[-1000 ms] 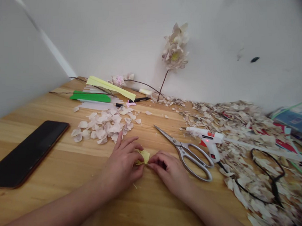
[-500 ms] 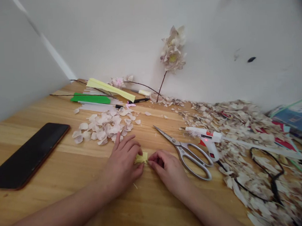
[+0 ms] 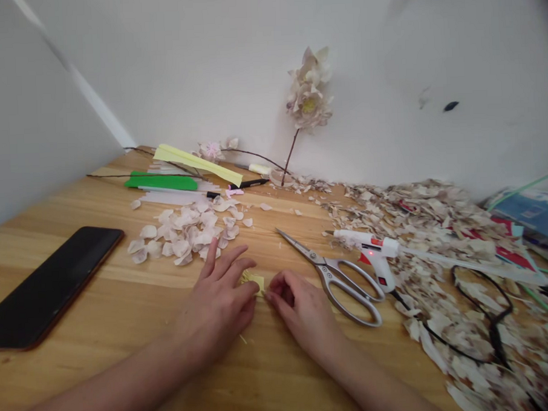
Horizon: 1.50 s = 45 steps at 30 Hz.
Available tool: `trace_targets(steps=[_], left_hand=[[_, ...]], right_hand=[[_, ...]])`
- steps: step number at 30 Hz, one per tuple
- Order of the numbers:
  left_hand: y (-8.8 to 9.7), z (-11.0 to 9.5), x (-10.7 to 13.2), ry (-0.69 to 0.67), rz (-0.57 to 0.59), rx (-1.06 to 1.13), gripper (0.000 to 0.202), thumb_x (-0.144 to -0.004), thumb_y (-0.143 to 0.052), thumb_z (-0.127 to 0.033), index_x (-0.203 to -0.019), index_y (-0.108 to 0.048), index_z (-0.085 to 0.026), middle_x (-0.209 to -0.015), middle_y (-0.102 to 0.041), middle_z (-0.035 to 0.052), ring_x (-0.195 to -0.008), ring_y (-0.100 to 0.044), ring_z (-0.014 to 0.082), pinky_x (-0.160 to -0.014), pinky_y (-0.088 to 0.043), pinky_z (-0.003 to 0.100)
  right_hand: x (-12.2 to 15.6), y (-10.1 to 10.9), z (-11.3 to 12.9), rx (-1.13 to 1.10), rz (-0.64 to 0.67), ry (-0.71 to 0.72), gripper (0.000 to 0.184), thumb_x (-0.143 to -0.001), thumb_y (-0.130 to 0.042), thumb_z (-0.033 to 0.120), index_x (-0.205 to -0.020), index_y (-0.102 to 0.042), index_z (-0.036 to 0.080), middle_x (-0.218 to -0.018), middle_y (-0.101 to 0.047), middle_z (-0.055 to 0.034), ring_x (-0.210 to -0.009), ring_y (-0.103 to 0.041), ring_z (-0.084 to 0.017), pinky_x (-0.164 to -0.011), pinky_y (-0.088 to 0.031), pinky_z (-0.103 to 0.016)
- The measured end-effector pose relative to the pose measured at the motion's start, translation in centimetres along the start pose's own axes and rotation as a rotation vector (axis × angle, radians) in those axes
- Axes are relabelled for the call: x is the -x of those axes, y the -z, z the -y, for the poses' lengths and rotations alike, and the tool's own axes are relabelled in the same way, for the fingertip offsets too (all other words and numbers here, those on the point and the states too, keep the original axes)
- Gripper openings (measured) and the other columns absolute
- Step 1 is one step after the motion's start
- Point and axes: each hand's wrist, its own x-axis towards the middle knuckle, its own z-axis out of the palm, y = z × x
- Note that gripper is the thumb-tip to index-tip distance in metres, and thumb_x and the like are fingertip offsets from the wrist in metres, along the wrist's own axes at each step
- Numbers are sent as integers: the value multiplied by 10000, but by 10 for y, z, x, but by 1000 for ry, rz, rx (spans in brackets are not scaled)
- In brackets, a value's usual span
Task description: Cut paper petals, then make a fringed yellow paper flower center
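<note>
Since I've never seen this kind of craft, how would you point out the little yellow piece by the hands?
Find the left hand and right hand on the wooden table, just left of the silver scissors. Between them sits a small yellow scrap, far smaller than the long yellow strip lying back near the wall.

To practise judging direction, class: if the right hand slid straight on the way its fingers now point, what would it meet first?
The right hand would first meet the small yellow scrap just by the left hand; depth is unclear, so it may already be touching.
</note>
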Motion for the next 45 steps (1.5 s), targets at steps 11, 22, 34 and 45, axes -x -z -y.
trace_targets(steps=[11,22,34,45], left_hand=[[0,4,-1,-9,18,15,63,-745,-639,-177,-704,-662,-219,-1040,-665,29,-1237,-465,265,-1129,-118,540],[-2,7,0,5,31,72,83,-757,-623,-178,-714,-677,-223,-1034,-668,28,-1220,-478,270,-1118,-131,574],[5,7,0,25,72,165,72,-728,-630,-191,-674,-667,-221,-1032,-637,38,-1242,-446,290,-1103,-118,602],[12,15,11,-10,170,259,143,-781,-597,-198,-668,-671,-248,-1097,-635,17,-1275,-413,260,-1103,-77,588]], right_hand=[[5,8,-9,-27,-30,309,98,-871,-534,184,-852,-629,196,-814,-653,-20,-708,-608,-154,-645,-478,-257],[6,0,-6,248,-121,534,237,-934,-444,176,-838,-659,142,-735,-644,-56,-653,-585,-179,-585,-448,-290],[9,5,0,239,-8,513,270,-955,-378,184,-867,-631,151,-748,-630,-48,-644,-580,-162,-584,-447,-273],[14,7,-3,-30,130,329,86,-883,-529,163,-868,-613,181,-806,-633,-22,-713,-592,-155,-626,-441,-256]])
